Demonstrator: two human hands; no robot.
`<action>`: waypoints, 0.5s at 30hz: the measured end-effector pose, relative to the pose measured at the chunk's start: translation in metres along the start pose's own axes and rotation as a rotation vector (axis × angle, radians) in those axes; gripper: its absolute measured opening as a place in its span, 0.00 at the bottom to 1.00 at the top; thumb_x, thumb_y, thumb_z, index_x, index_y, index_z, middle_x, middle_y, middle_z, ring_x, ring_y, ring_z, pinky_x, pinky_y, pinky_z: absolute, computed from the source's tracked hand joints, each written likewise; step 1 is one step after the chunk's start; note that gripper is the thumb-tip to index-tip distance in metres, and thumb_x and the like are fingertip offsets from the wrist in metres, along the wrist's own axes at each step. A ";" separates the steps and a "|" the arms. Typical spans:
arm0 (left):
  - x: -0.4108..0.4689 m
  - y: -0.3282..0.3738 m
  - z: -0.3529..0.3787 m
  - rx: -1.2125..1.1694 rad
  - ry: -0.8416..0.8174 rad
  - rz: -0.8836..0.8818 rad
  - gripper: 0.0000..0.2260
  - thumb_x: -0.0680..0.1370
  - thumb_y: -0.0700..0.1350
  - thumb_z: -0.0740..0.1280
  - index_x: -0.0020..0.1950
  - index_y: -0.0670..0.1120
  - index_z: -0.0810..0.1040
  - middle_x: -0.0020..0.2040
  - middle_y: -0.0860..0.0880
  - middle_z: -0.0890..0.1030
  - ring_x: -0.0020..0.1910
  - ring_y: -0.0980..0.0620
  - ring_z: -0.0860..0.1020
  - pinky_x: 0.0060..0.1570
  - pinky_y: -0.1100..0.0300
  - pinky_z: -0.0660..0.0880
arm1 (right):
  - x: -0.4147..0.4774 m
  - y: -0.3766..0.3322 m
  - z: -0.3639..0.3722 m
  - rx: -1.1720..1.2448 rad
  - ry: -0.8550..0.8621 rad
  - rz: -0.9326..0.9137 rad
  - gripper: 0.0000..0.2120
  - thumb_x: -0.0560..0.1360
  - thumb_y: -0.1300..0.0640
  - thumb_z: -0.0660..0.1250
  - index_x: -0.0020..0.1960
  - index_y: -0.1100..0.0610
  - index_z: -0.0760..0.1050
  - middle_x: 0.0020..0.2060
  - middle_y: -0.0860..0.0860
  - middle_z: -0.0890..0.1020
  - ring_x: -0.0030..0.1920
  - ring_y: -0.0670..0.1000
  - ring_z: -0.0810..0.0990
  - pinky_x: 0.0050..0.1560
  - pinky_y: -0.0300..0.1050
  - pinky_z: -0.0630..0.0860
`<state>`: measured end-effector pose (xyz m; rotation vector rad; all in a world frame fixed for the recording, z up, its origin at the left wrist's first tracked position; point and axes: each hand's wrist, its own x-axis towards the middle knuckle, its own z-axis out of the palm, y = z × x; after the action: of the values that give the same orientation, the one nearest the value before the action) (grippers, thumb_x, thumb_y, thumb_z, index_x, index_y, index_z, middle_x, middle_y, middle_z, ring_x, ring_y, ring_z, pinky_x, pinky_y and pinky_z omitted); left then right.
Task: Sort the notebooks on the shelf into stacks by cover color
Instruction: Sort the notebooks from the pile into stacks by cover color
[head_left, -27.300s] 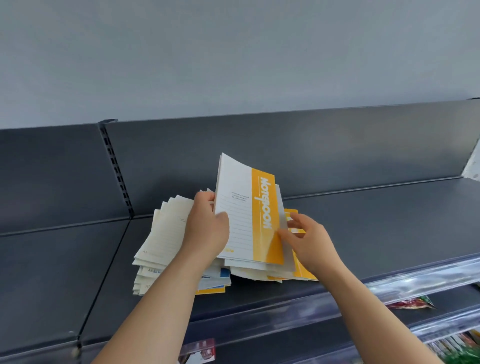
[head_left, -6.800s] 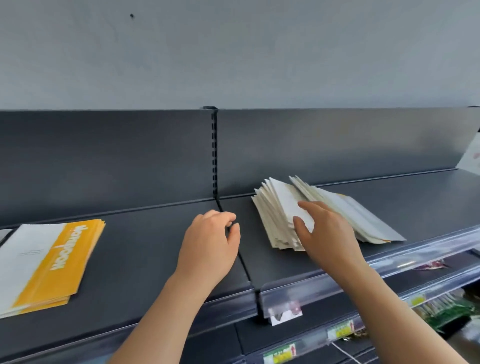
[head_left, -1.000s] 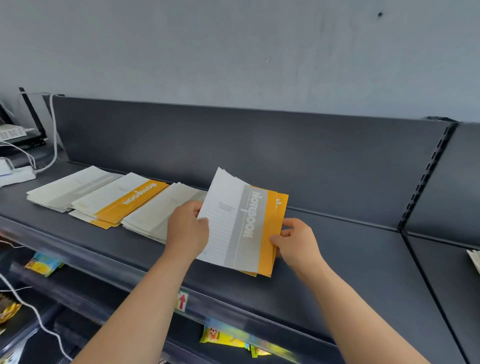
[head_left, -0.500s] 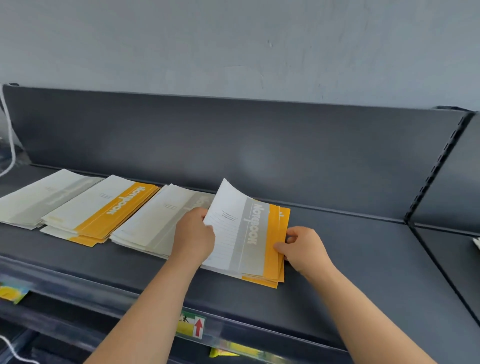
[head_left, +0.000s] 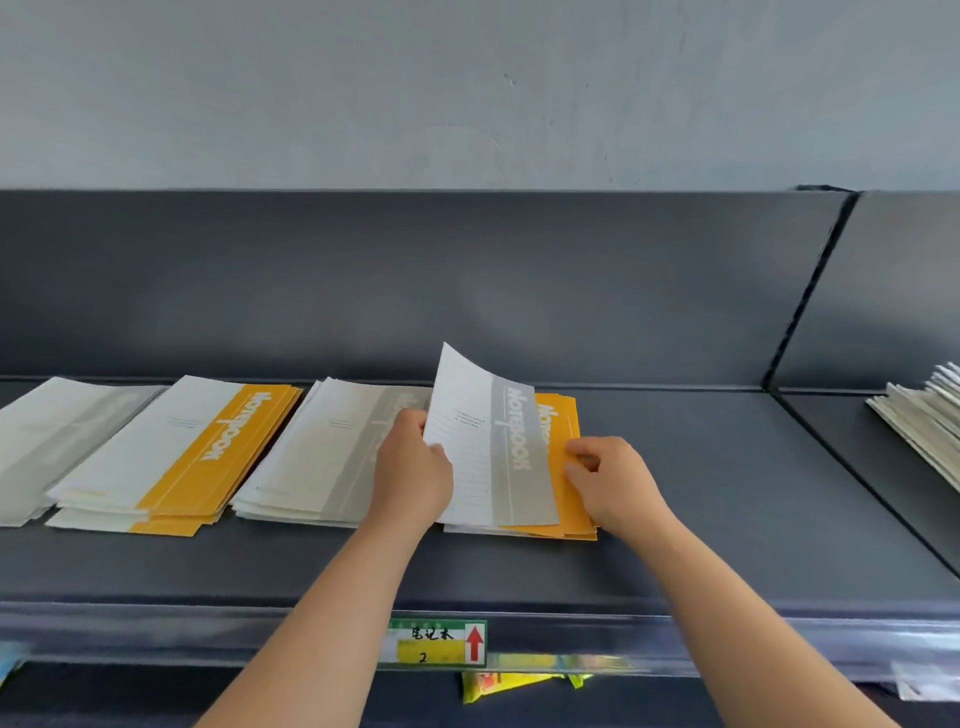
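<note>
Of the person, two bare hands and forearms show. The left hand (head_left: 413, 467) presents its back, a smooth rounded surface behind the fingers (head_left: 408, 418), with the knuckles as faint bumps. The right hand (head_left: 613, 480) likewise presents its back, with short fingers (head_left: 582, 447) and the thumb beside them. Behind each hand the wrist narrows slightly, then the left forearm (head_left: 332, 613) and right forearm (head_left: 727, 613) widen steadily away from the fingers, uncovered skin down to the lower edge of the view; the nails are too small to make out
</note>
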<state>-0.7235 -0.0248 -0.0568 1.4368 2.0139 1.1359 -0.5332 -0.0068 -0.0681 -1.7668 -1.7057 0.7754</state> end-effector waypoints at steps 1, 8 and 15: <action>-0.001 0.000 0.001 0.000 -0.015 -0.007 0.10 0.78 0.36 0.56 0.56 0.46 0.72 0.50 0.52 0.77 0.44 0.52 0.75 0.39 0.56 0.76 | -0.001 0.000 -0.001 -0.001 0.005 0.007 0.16 0.79 0.60 0.58 0.66 0.56 0.73 0.55 0.53 0.80 0.45 0.52 0.77 0.36 0.36 0.73; -0.010 0.012 0.010 -0.050 -0.040 -0.012 0.10 0.80 0.35 0.56 0.58 0.47 0.68 0.49 0.54 0.74 0.41 0.56 0.73 0.30 0.65 0.67 | -0.003 -0.001 -0.004 -0.025 -0.002 -0.018 0.14 0.79 0.59 0.60 0.63 0.58 0.74 0.52 0.56 0.81 0.50 0.56 0.79 0.47 0.45 0.78; -0.012 0.008 -0.013 -0.212 0.089 0.047 0.11 0.81 0.39 0.59 0.60 0.52 0.70 0.53 0.59 0.73 0.45 0.61 0.73 0.32 0.74 0.68 | 0.004 -0.014 0.003 0.022 0.037 -0.105 0.19 0.78 0.53 0.61 0.69 0.50 0.70 0.62 0.49 0.75 0.64 0.54 0.70 0.59 0.49 0.73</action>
<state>-0.7235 -0.0396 -0.0447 1.3545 1.8606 1.4104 -0.5450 -0.0020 -0.0597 -1.6522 -1.7445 0.7089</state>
